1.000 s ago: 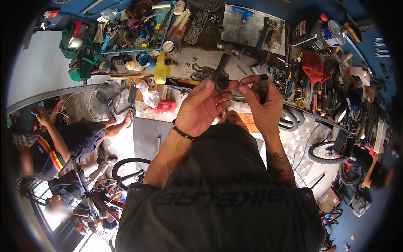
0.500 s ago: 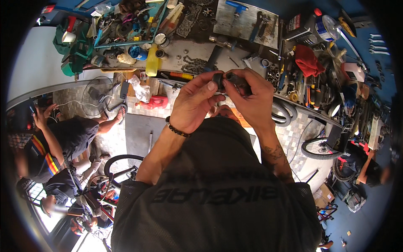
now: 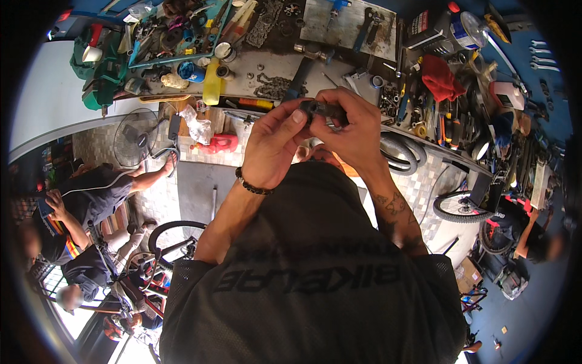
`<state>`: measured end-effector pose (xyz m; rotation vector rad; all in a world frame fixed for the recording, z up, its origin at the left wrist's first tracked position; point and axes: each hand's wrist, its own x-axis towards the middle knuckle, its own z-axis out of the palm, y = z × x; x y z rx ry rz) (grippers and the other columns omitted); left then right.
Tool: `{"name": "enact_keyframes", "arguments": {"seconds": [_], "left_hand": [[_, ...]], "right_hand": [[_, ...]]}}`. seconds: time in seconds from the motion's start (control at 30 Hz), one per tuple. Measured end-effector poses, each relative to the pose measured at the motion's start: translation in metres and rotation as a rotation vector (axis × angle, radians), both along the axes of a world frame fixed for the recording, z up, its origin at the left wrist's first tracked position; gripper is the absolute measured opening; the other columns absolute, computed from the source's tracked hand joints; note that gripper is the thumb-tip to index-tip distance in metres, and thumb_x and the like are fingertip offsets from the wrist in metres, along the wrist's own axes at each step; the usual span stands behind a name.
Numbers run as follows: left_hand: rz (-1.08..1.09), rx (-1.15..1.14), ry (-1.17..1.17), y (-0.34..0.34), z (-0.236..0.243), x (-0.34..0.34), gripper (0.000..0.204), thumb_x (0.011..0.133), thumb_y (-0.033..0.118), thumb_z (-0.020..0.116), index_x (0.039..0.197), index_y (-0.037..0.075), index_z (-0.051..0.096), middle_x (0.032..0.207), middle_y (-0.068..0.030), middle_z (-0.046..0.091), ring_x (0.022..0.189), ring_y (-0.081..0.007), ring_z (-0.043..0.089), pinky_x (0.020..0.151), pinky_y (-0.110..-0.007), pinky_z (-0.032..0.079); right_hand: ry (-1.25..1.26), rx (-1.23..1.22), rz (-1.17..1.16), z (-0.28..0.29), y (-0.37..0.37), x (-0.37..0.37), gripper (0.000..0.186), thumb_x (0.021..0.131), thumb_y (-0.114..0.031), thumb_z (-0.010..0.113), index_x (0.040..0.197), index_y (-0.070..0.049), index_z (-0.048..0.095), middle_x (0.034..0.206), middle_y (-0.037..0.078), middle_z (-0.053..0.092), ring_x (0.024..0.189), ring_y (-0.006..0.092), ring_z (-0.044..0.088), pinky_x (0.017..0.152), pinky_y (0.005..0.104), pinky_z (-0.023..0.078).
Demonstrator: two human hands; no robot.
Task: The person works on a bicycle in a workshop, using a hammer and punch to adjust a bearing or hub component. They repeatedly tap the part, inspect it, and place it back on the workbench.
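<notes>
Just short of the workbench edge, both my hands are raised and close together. My left hand (image 3: 268, 145) pinches a small dark ring-shaped part (image 3: 307, 108) between thumb and fingers. My right hand (image 3: 354, 128) is closed around a dark, stubby cylindrical part (image 3: 329, 111), its end against the ring. Whether one sits inside the other I cannot tell, as fingers hide much of both. Beyond the hands on the bench lie a hammer (image 3: 297, 77) and a bicycle chain (image 3: 271, 86).
On the bench stand a yellow bottle (image 3: 212, 82) and a teal tray (image 3: 173, 59) of loose parts. A red cloth (image 3: 441, 79) lies among tools at right. A fan (image 3: 134, 138) and tyres (image 3: 403, 153) are below the bench. Other people (image 3: 100, 194) are at left.
My right hand has moved left and turned, bringing the cylindrical part up against the ring in my left hand. Earlier a narrow gap showed between them. The view has shifted slightly.
</notes>
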<state>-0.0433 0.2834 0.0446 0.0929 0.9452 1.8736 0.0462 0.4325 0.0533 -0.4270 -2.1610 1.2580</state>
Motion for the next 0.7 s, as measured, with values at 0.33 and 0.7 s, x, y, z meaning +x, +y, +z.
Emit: {"name": "enact_keyframes", "arguments": {"seconds": [0.33,0.7], "left_hand": [[0.032,0.090,-0.071,-0.011,-0.008,-0.016,0.043,0.107,0.025,0.058,0.138,-0.005,0.056,0.119,-0.0130,0.069,0.105,-0.0172,0.067,0.092,-0.032,0.056],[-0.038,0.272,-0.178,-0.021,0.009,-0.021,0.055,0.108,0.025,0.056,0.149,-0.009,0.042,0.133,-0.0202,0.062,0.108,-0.0187,0.066,0.094,-0.032,0.057]], "right_hand": [[-0.131,-0.267,-0.148,-0.008,0.005,0.003,0.020,0.077,-0.011,0.077,0.096,-0.005,0.070,0.070,0.001,0.062,0.061,0.0080,0.055,0.057,0.0268,0.045],[-0.343,-0.002,-0.353,-0.109,0.108,-0.045,0.025,0.087,-0.023,0.073,0.101,-0.003,0.073,0.089,0.012,0.074,0.082,0.0239,0.071,0.078,0.0351,0.053]]}}
